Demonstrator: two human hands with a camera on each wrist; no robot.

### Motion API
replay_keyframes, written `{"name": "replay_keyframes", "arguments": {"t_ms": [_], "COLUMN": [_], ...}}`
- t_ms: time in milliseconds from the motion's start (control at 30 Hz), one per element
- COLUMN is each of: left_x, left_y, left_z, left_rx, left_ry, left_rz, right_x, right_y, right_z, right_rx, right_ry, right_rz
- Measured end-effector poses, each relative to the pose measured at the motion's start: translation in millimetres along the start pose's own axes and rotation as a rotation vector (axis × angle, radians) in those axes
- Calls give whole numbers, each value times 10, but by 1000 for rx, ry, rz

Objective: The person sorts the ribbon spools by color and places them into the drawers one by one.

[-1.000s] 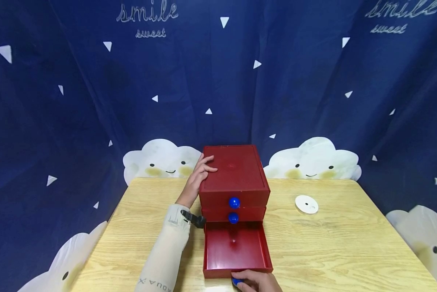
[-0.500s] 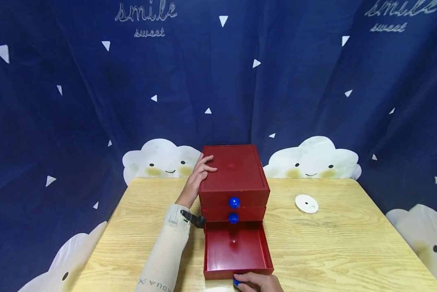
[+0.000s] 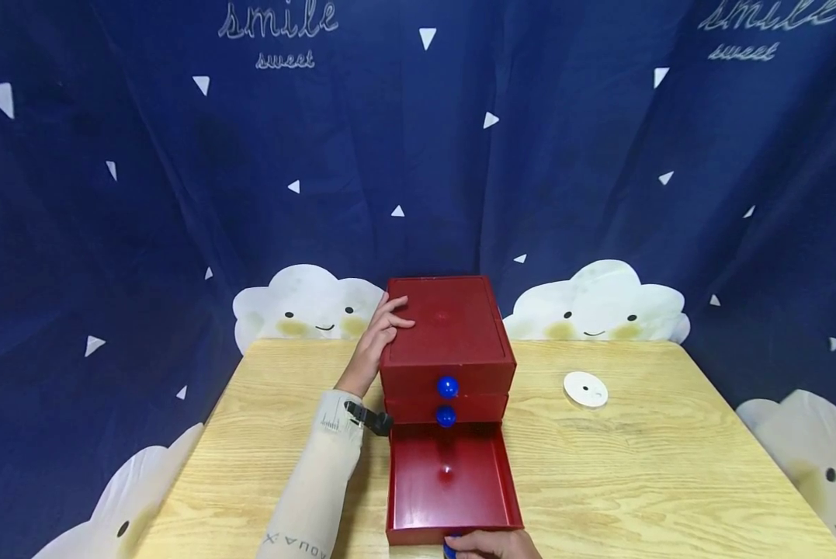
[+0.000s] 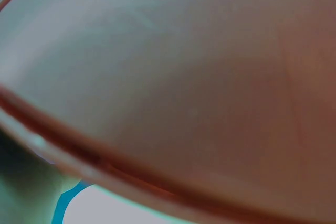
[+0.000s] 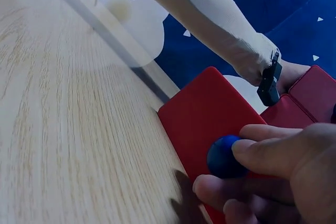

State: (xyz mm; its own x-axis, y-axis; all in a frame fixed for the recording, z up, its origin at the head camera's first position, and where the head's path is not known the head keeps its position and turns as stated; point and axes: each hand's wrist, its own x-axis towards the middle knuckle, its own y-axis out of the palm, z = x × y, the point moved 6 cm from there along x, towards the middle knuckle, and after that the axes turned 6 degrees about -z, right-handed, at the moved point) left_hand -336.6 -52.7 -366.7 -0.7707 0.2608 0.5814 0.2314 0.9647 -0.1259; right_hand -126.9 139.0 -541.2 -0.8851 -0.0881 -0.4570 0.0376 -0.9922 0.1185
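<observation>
A red cabinet of stacked drawers (image 3: 452,330) stands on the wooden table. Its two upper drawers are closed, each with a round blue knob (image 3: 448,387). The lowest drawer (image 3: 452,493) is pulled far out, and nothing lies inside. My left hand (image 3: 376,345) rests on the cabinet's left side, with fingers over the top edge; the thumb is hidden. At the bottom of the head view, my right hand (image 3: 497,545) pinches the lowest drawer's blue knob (image 5: 226,157) between thumb and fingers. The left wrist view is filled by a blurred reddish surface.
A white disc (image 3: 585,390) with a small dark hole lies on the wooden table (image 3: 620,473), right of the cabinet. A blue curtain (image 3: 362,140) with white triangles and clouds hangs behind and at both sides.
The lowest drawer has slid slightly farther out toward the person, with my right hand on its knob. My left hand has stayed in place on the cabinet.
</observation>
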Motion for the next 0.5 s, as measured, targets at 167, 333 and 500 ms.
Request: {"name": "replay_keyframes", "arguments": {"t_ms": [167,333,500], "left_x": [8,1,-5], "left_y": [5,9,2], "left_z": [-5,4,7], "left_rx": [-7,-4,-6], "left_ry": [14,12,11], "left_rz": [-4,-2,-6], "right_x": [-25,-40,-68], "right_y": [7,4,6], "right_z": [51,29,45], "right_rx": [-57,-2,-41], "right_ry": [-62,-6,-33], "right_rz": [4,-10,13]}}
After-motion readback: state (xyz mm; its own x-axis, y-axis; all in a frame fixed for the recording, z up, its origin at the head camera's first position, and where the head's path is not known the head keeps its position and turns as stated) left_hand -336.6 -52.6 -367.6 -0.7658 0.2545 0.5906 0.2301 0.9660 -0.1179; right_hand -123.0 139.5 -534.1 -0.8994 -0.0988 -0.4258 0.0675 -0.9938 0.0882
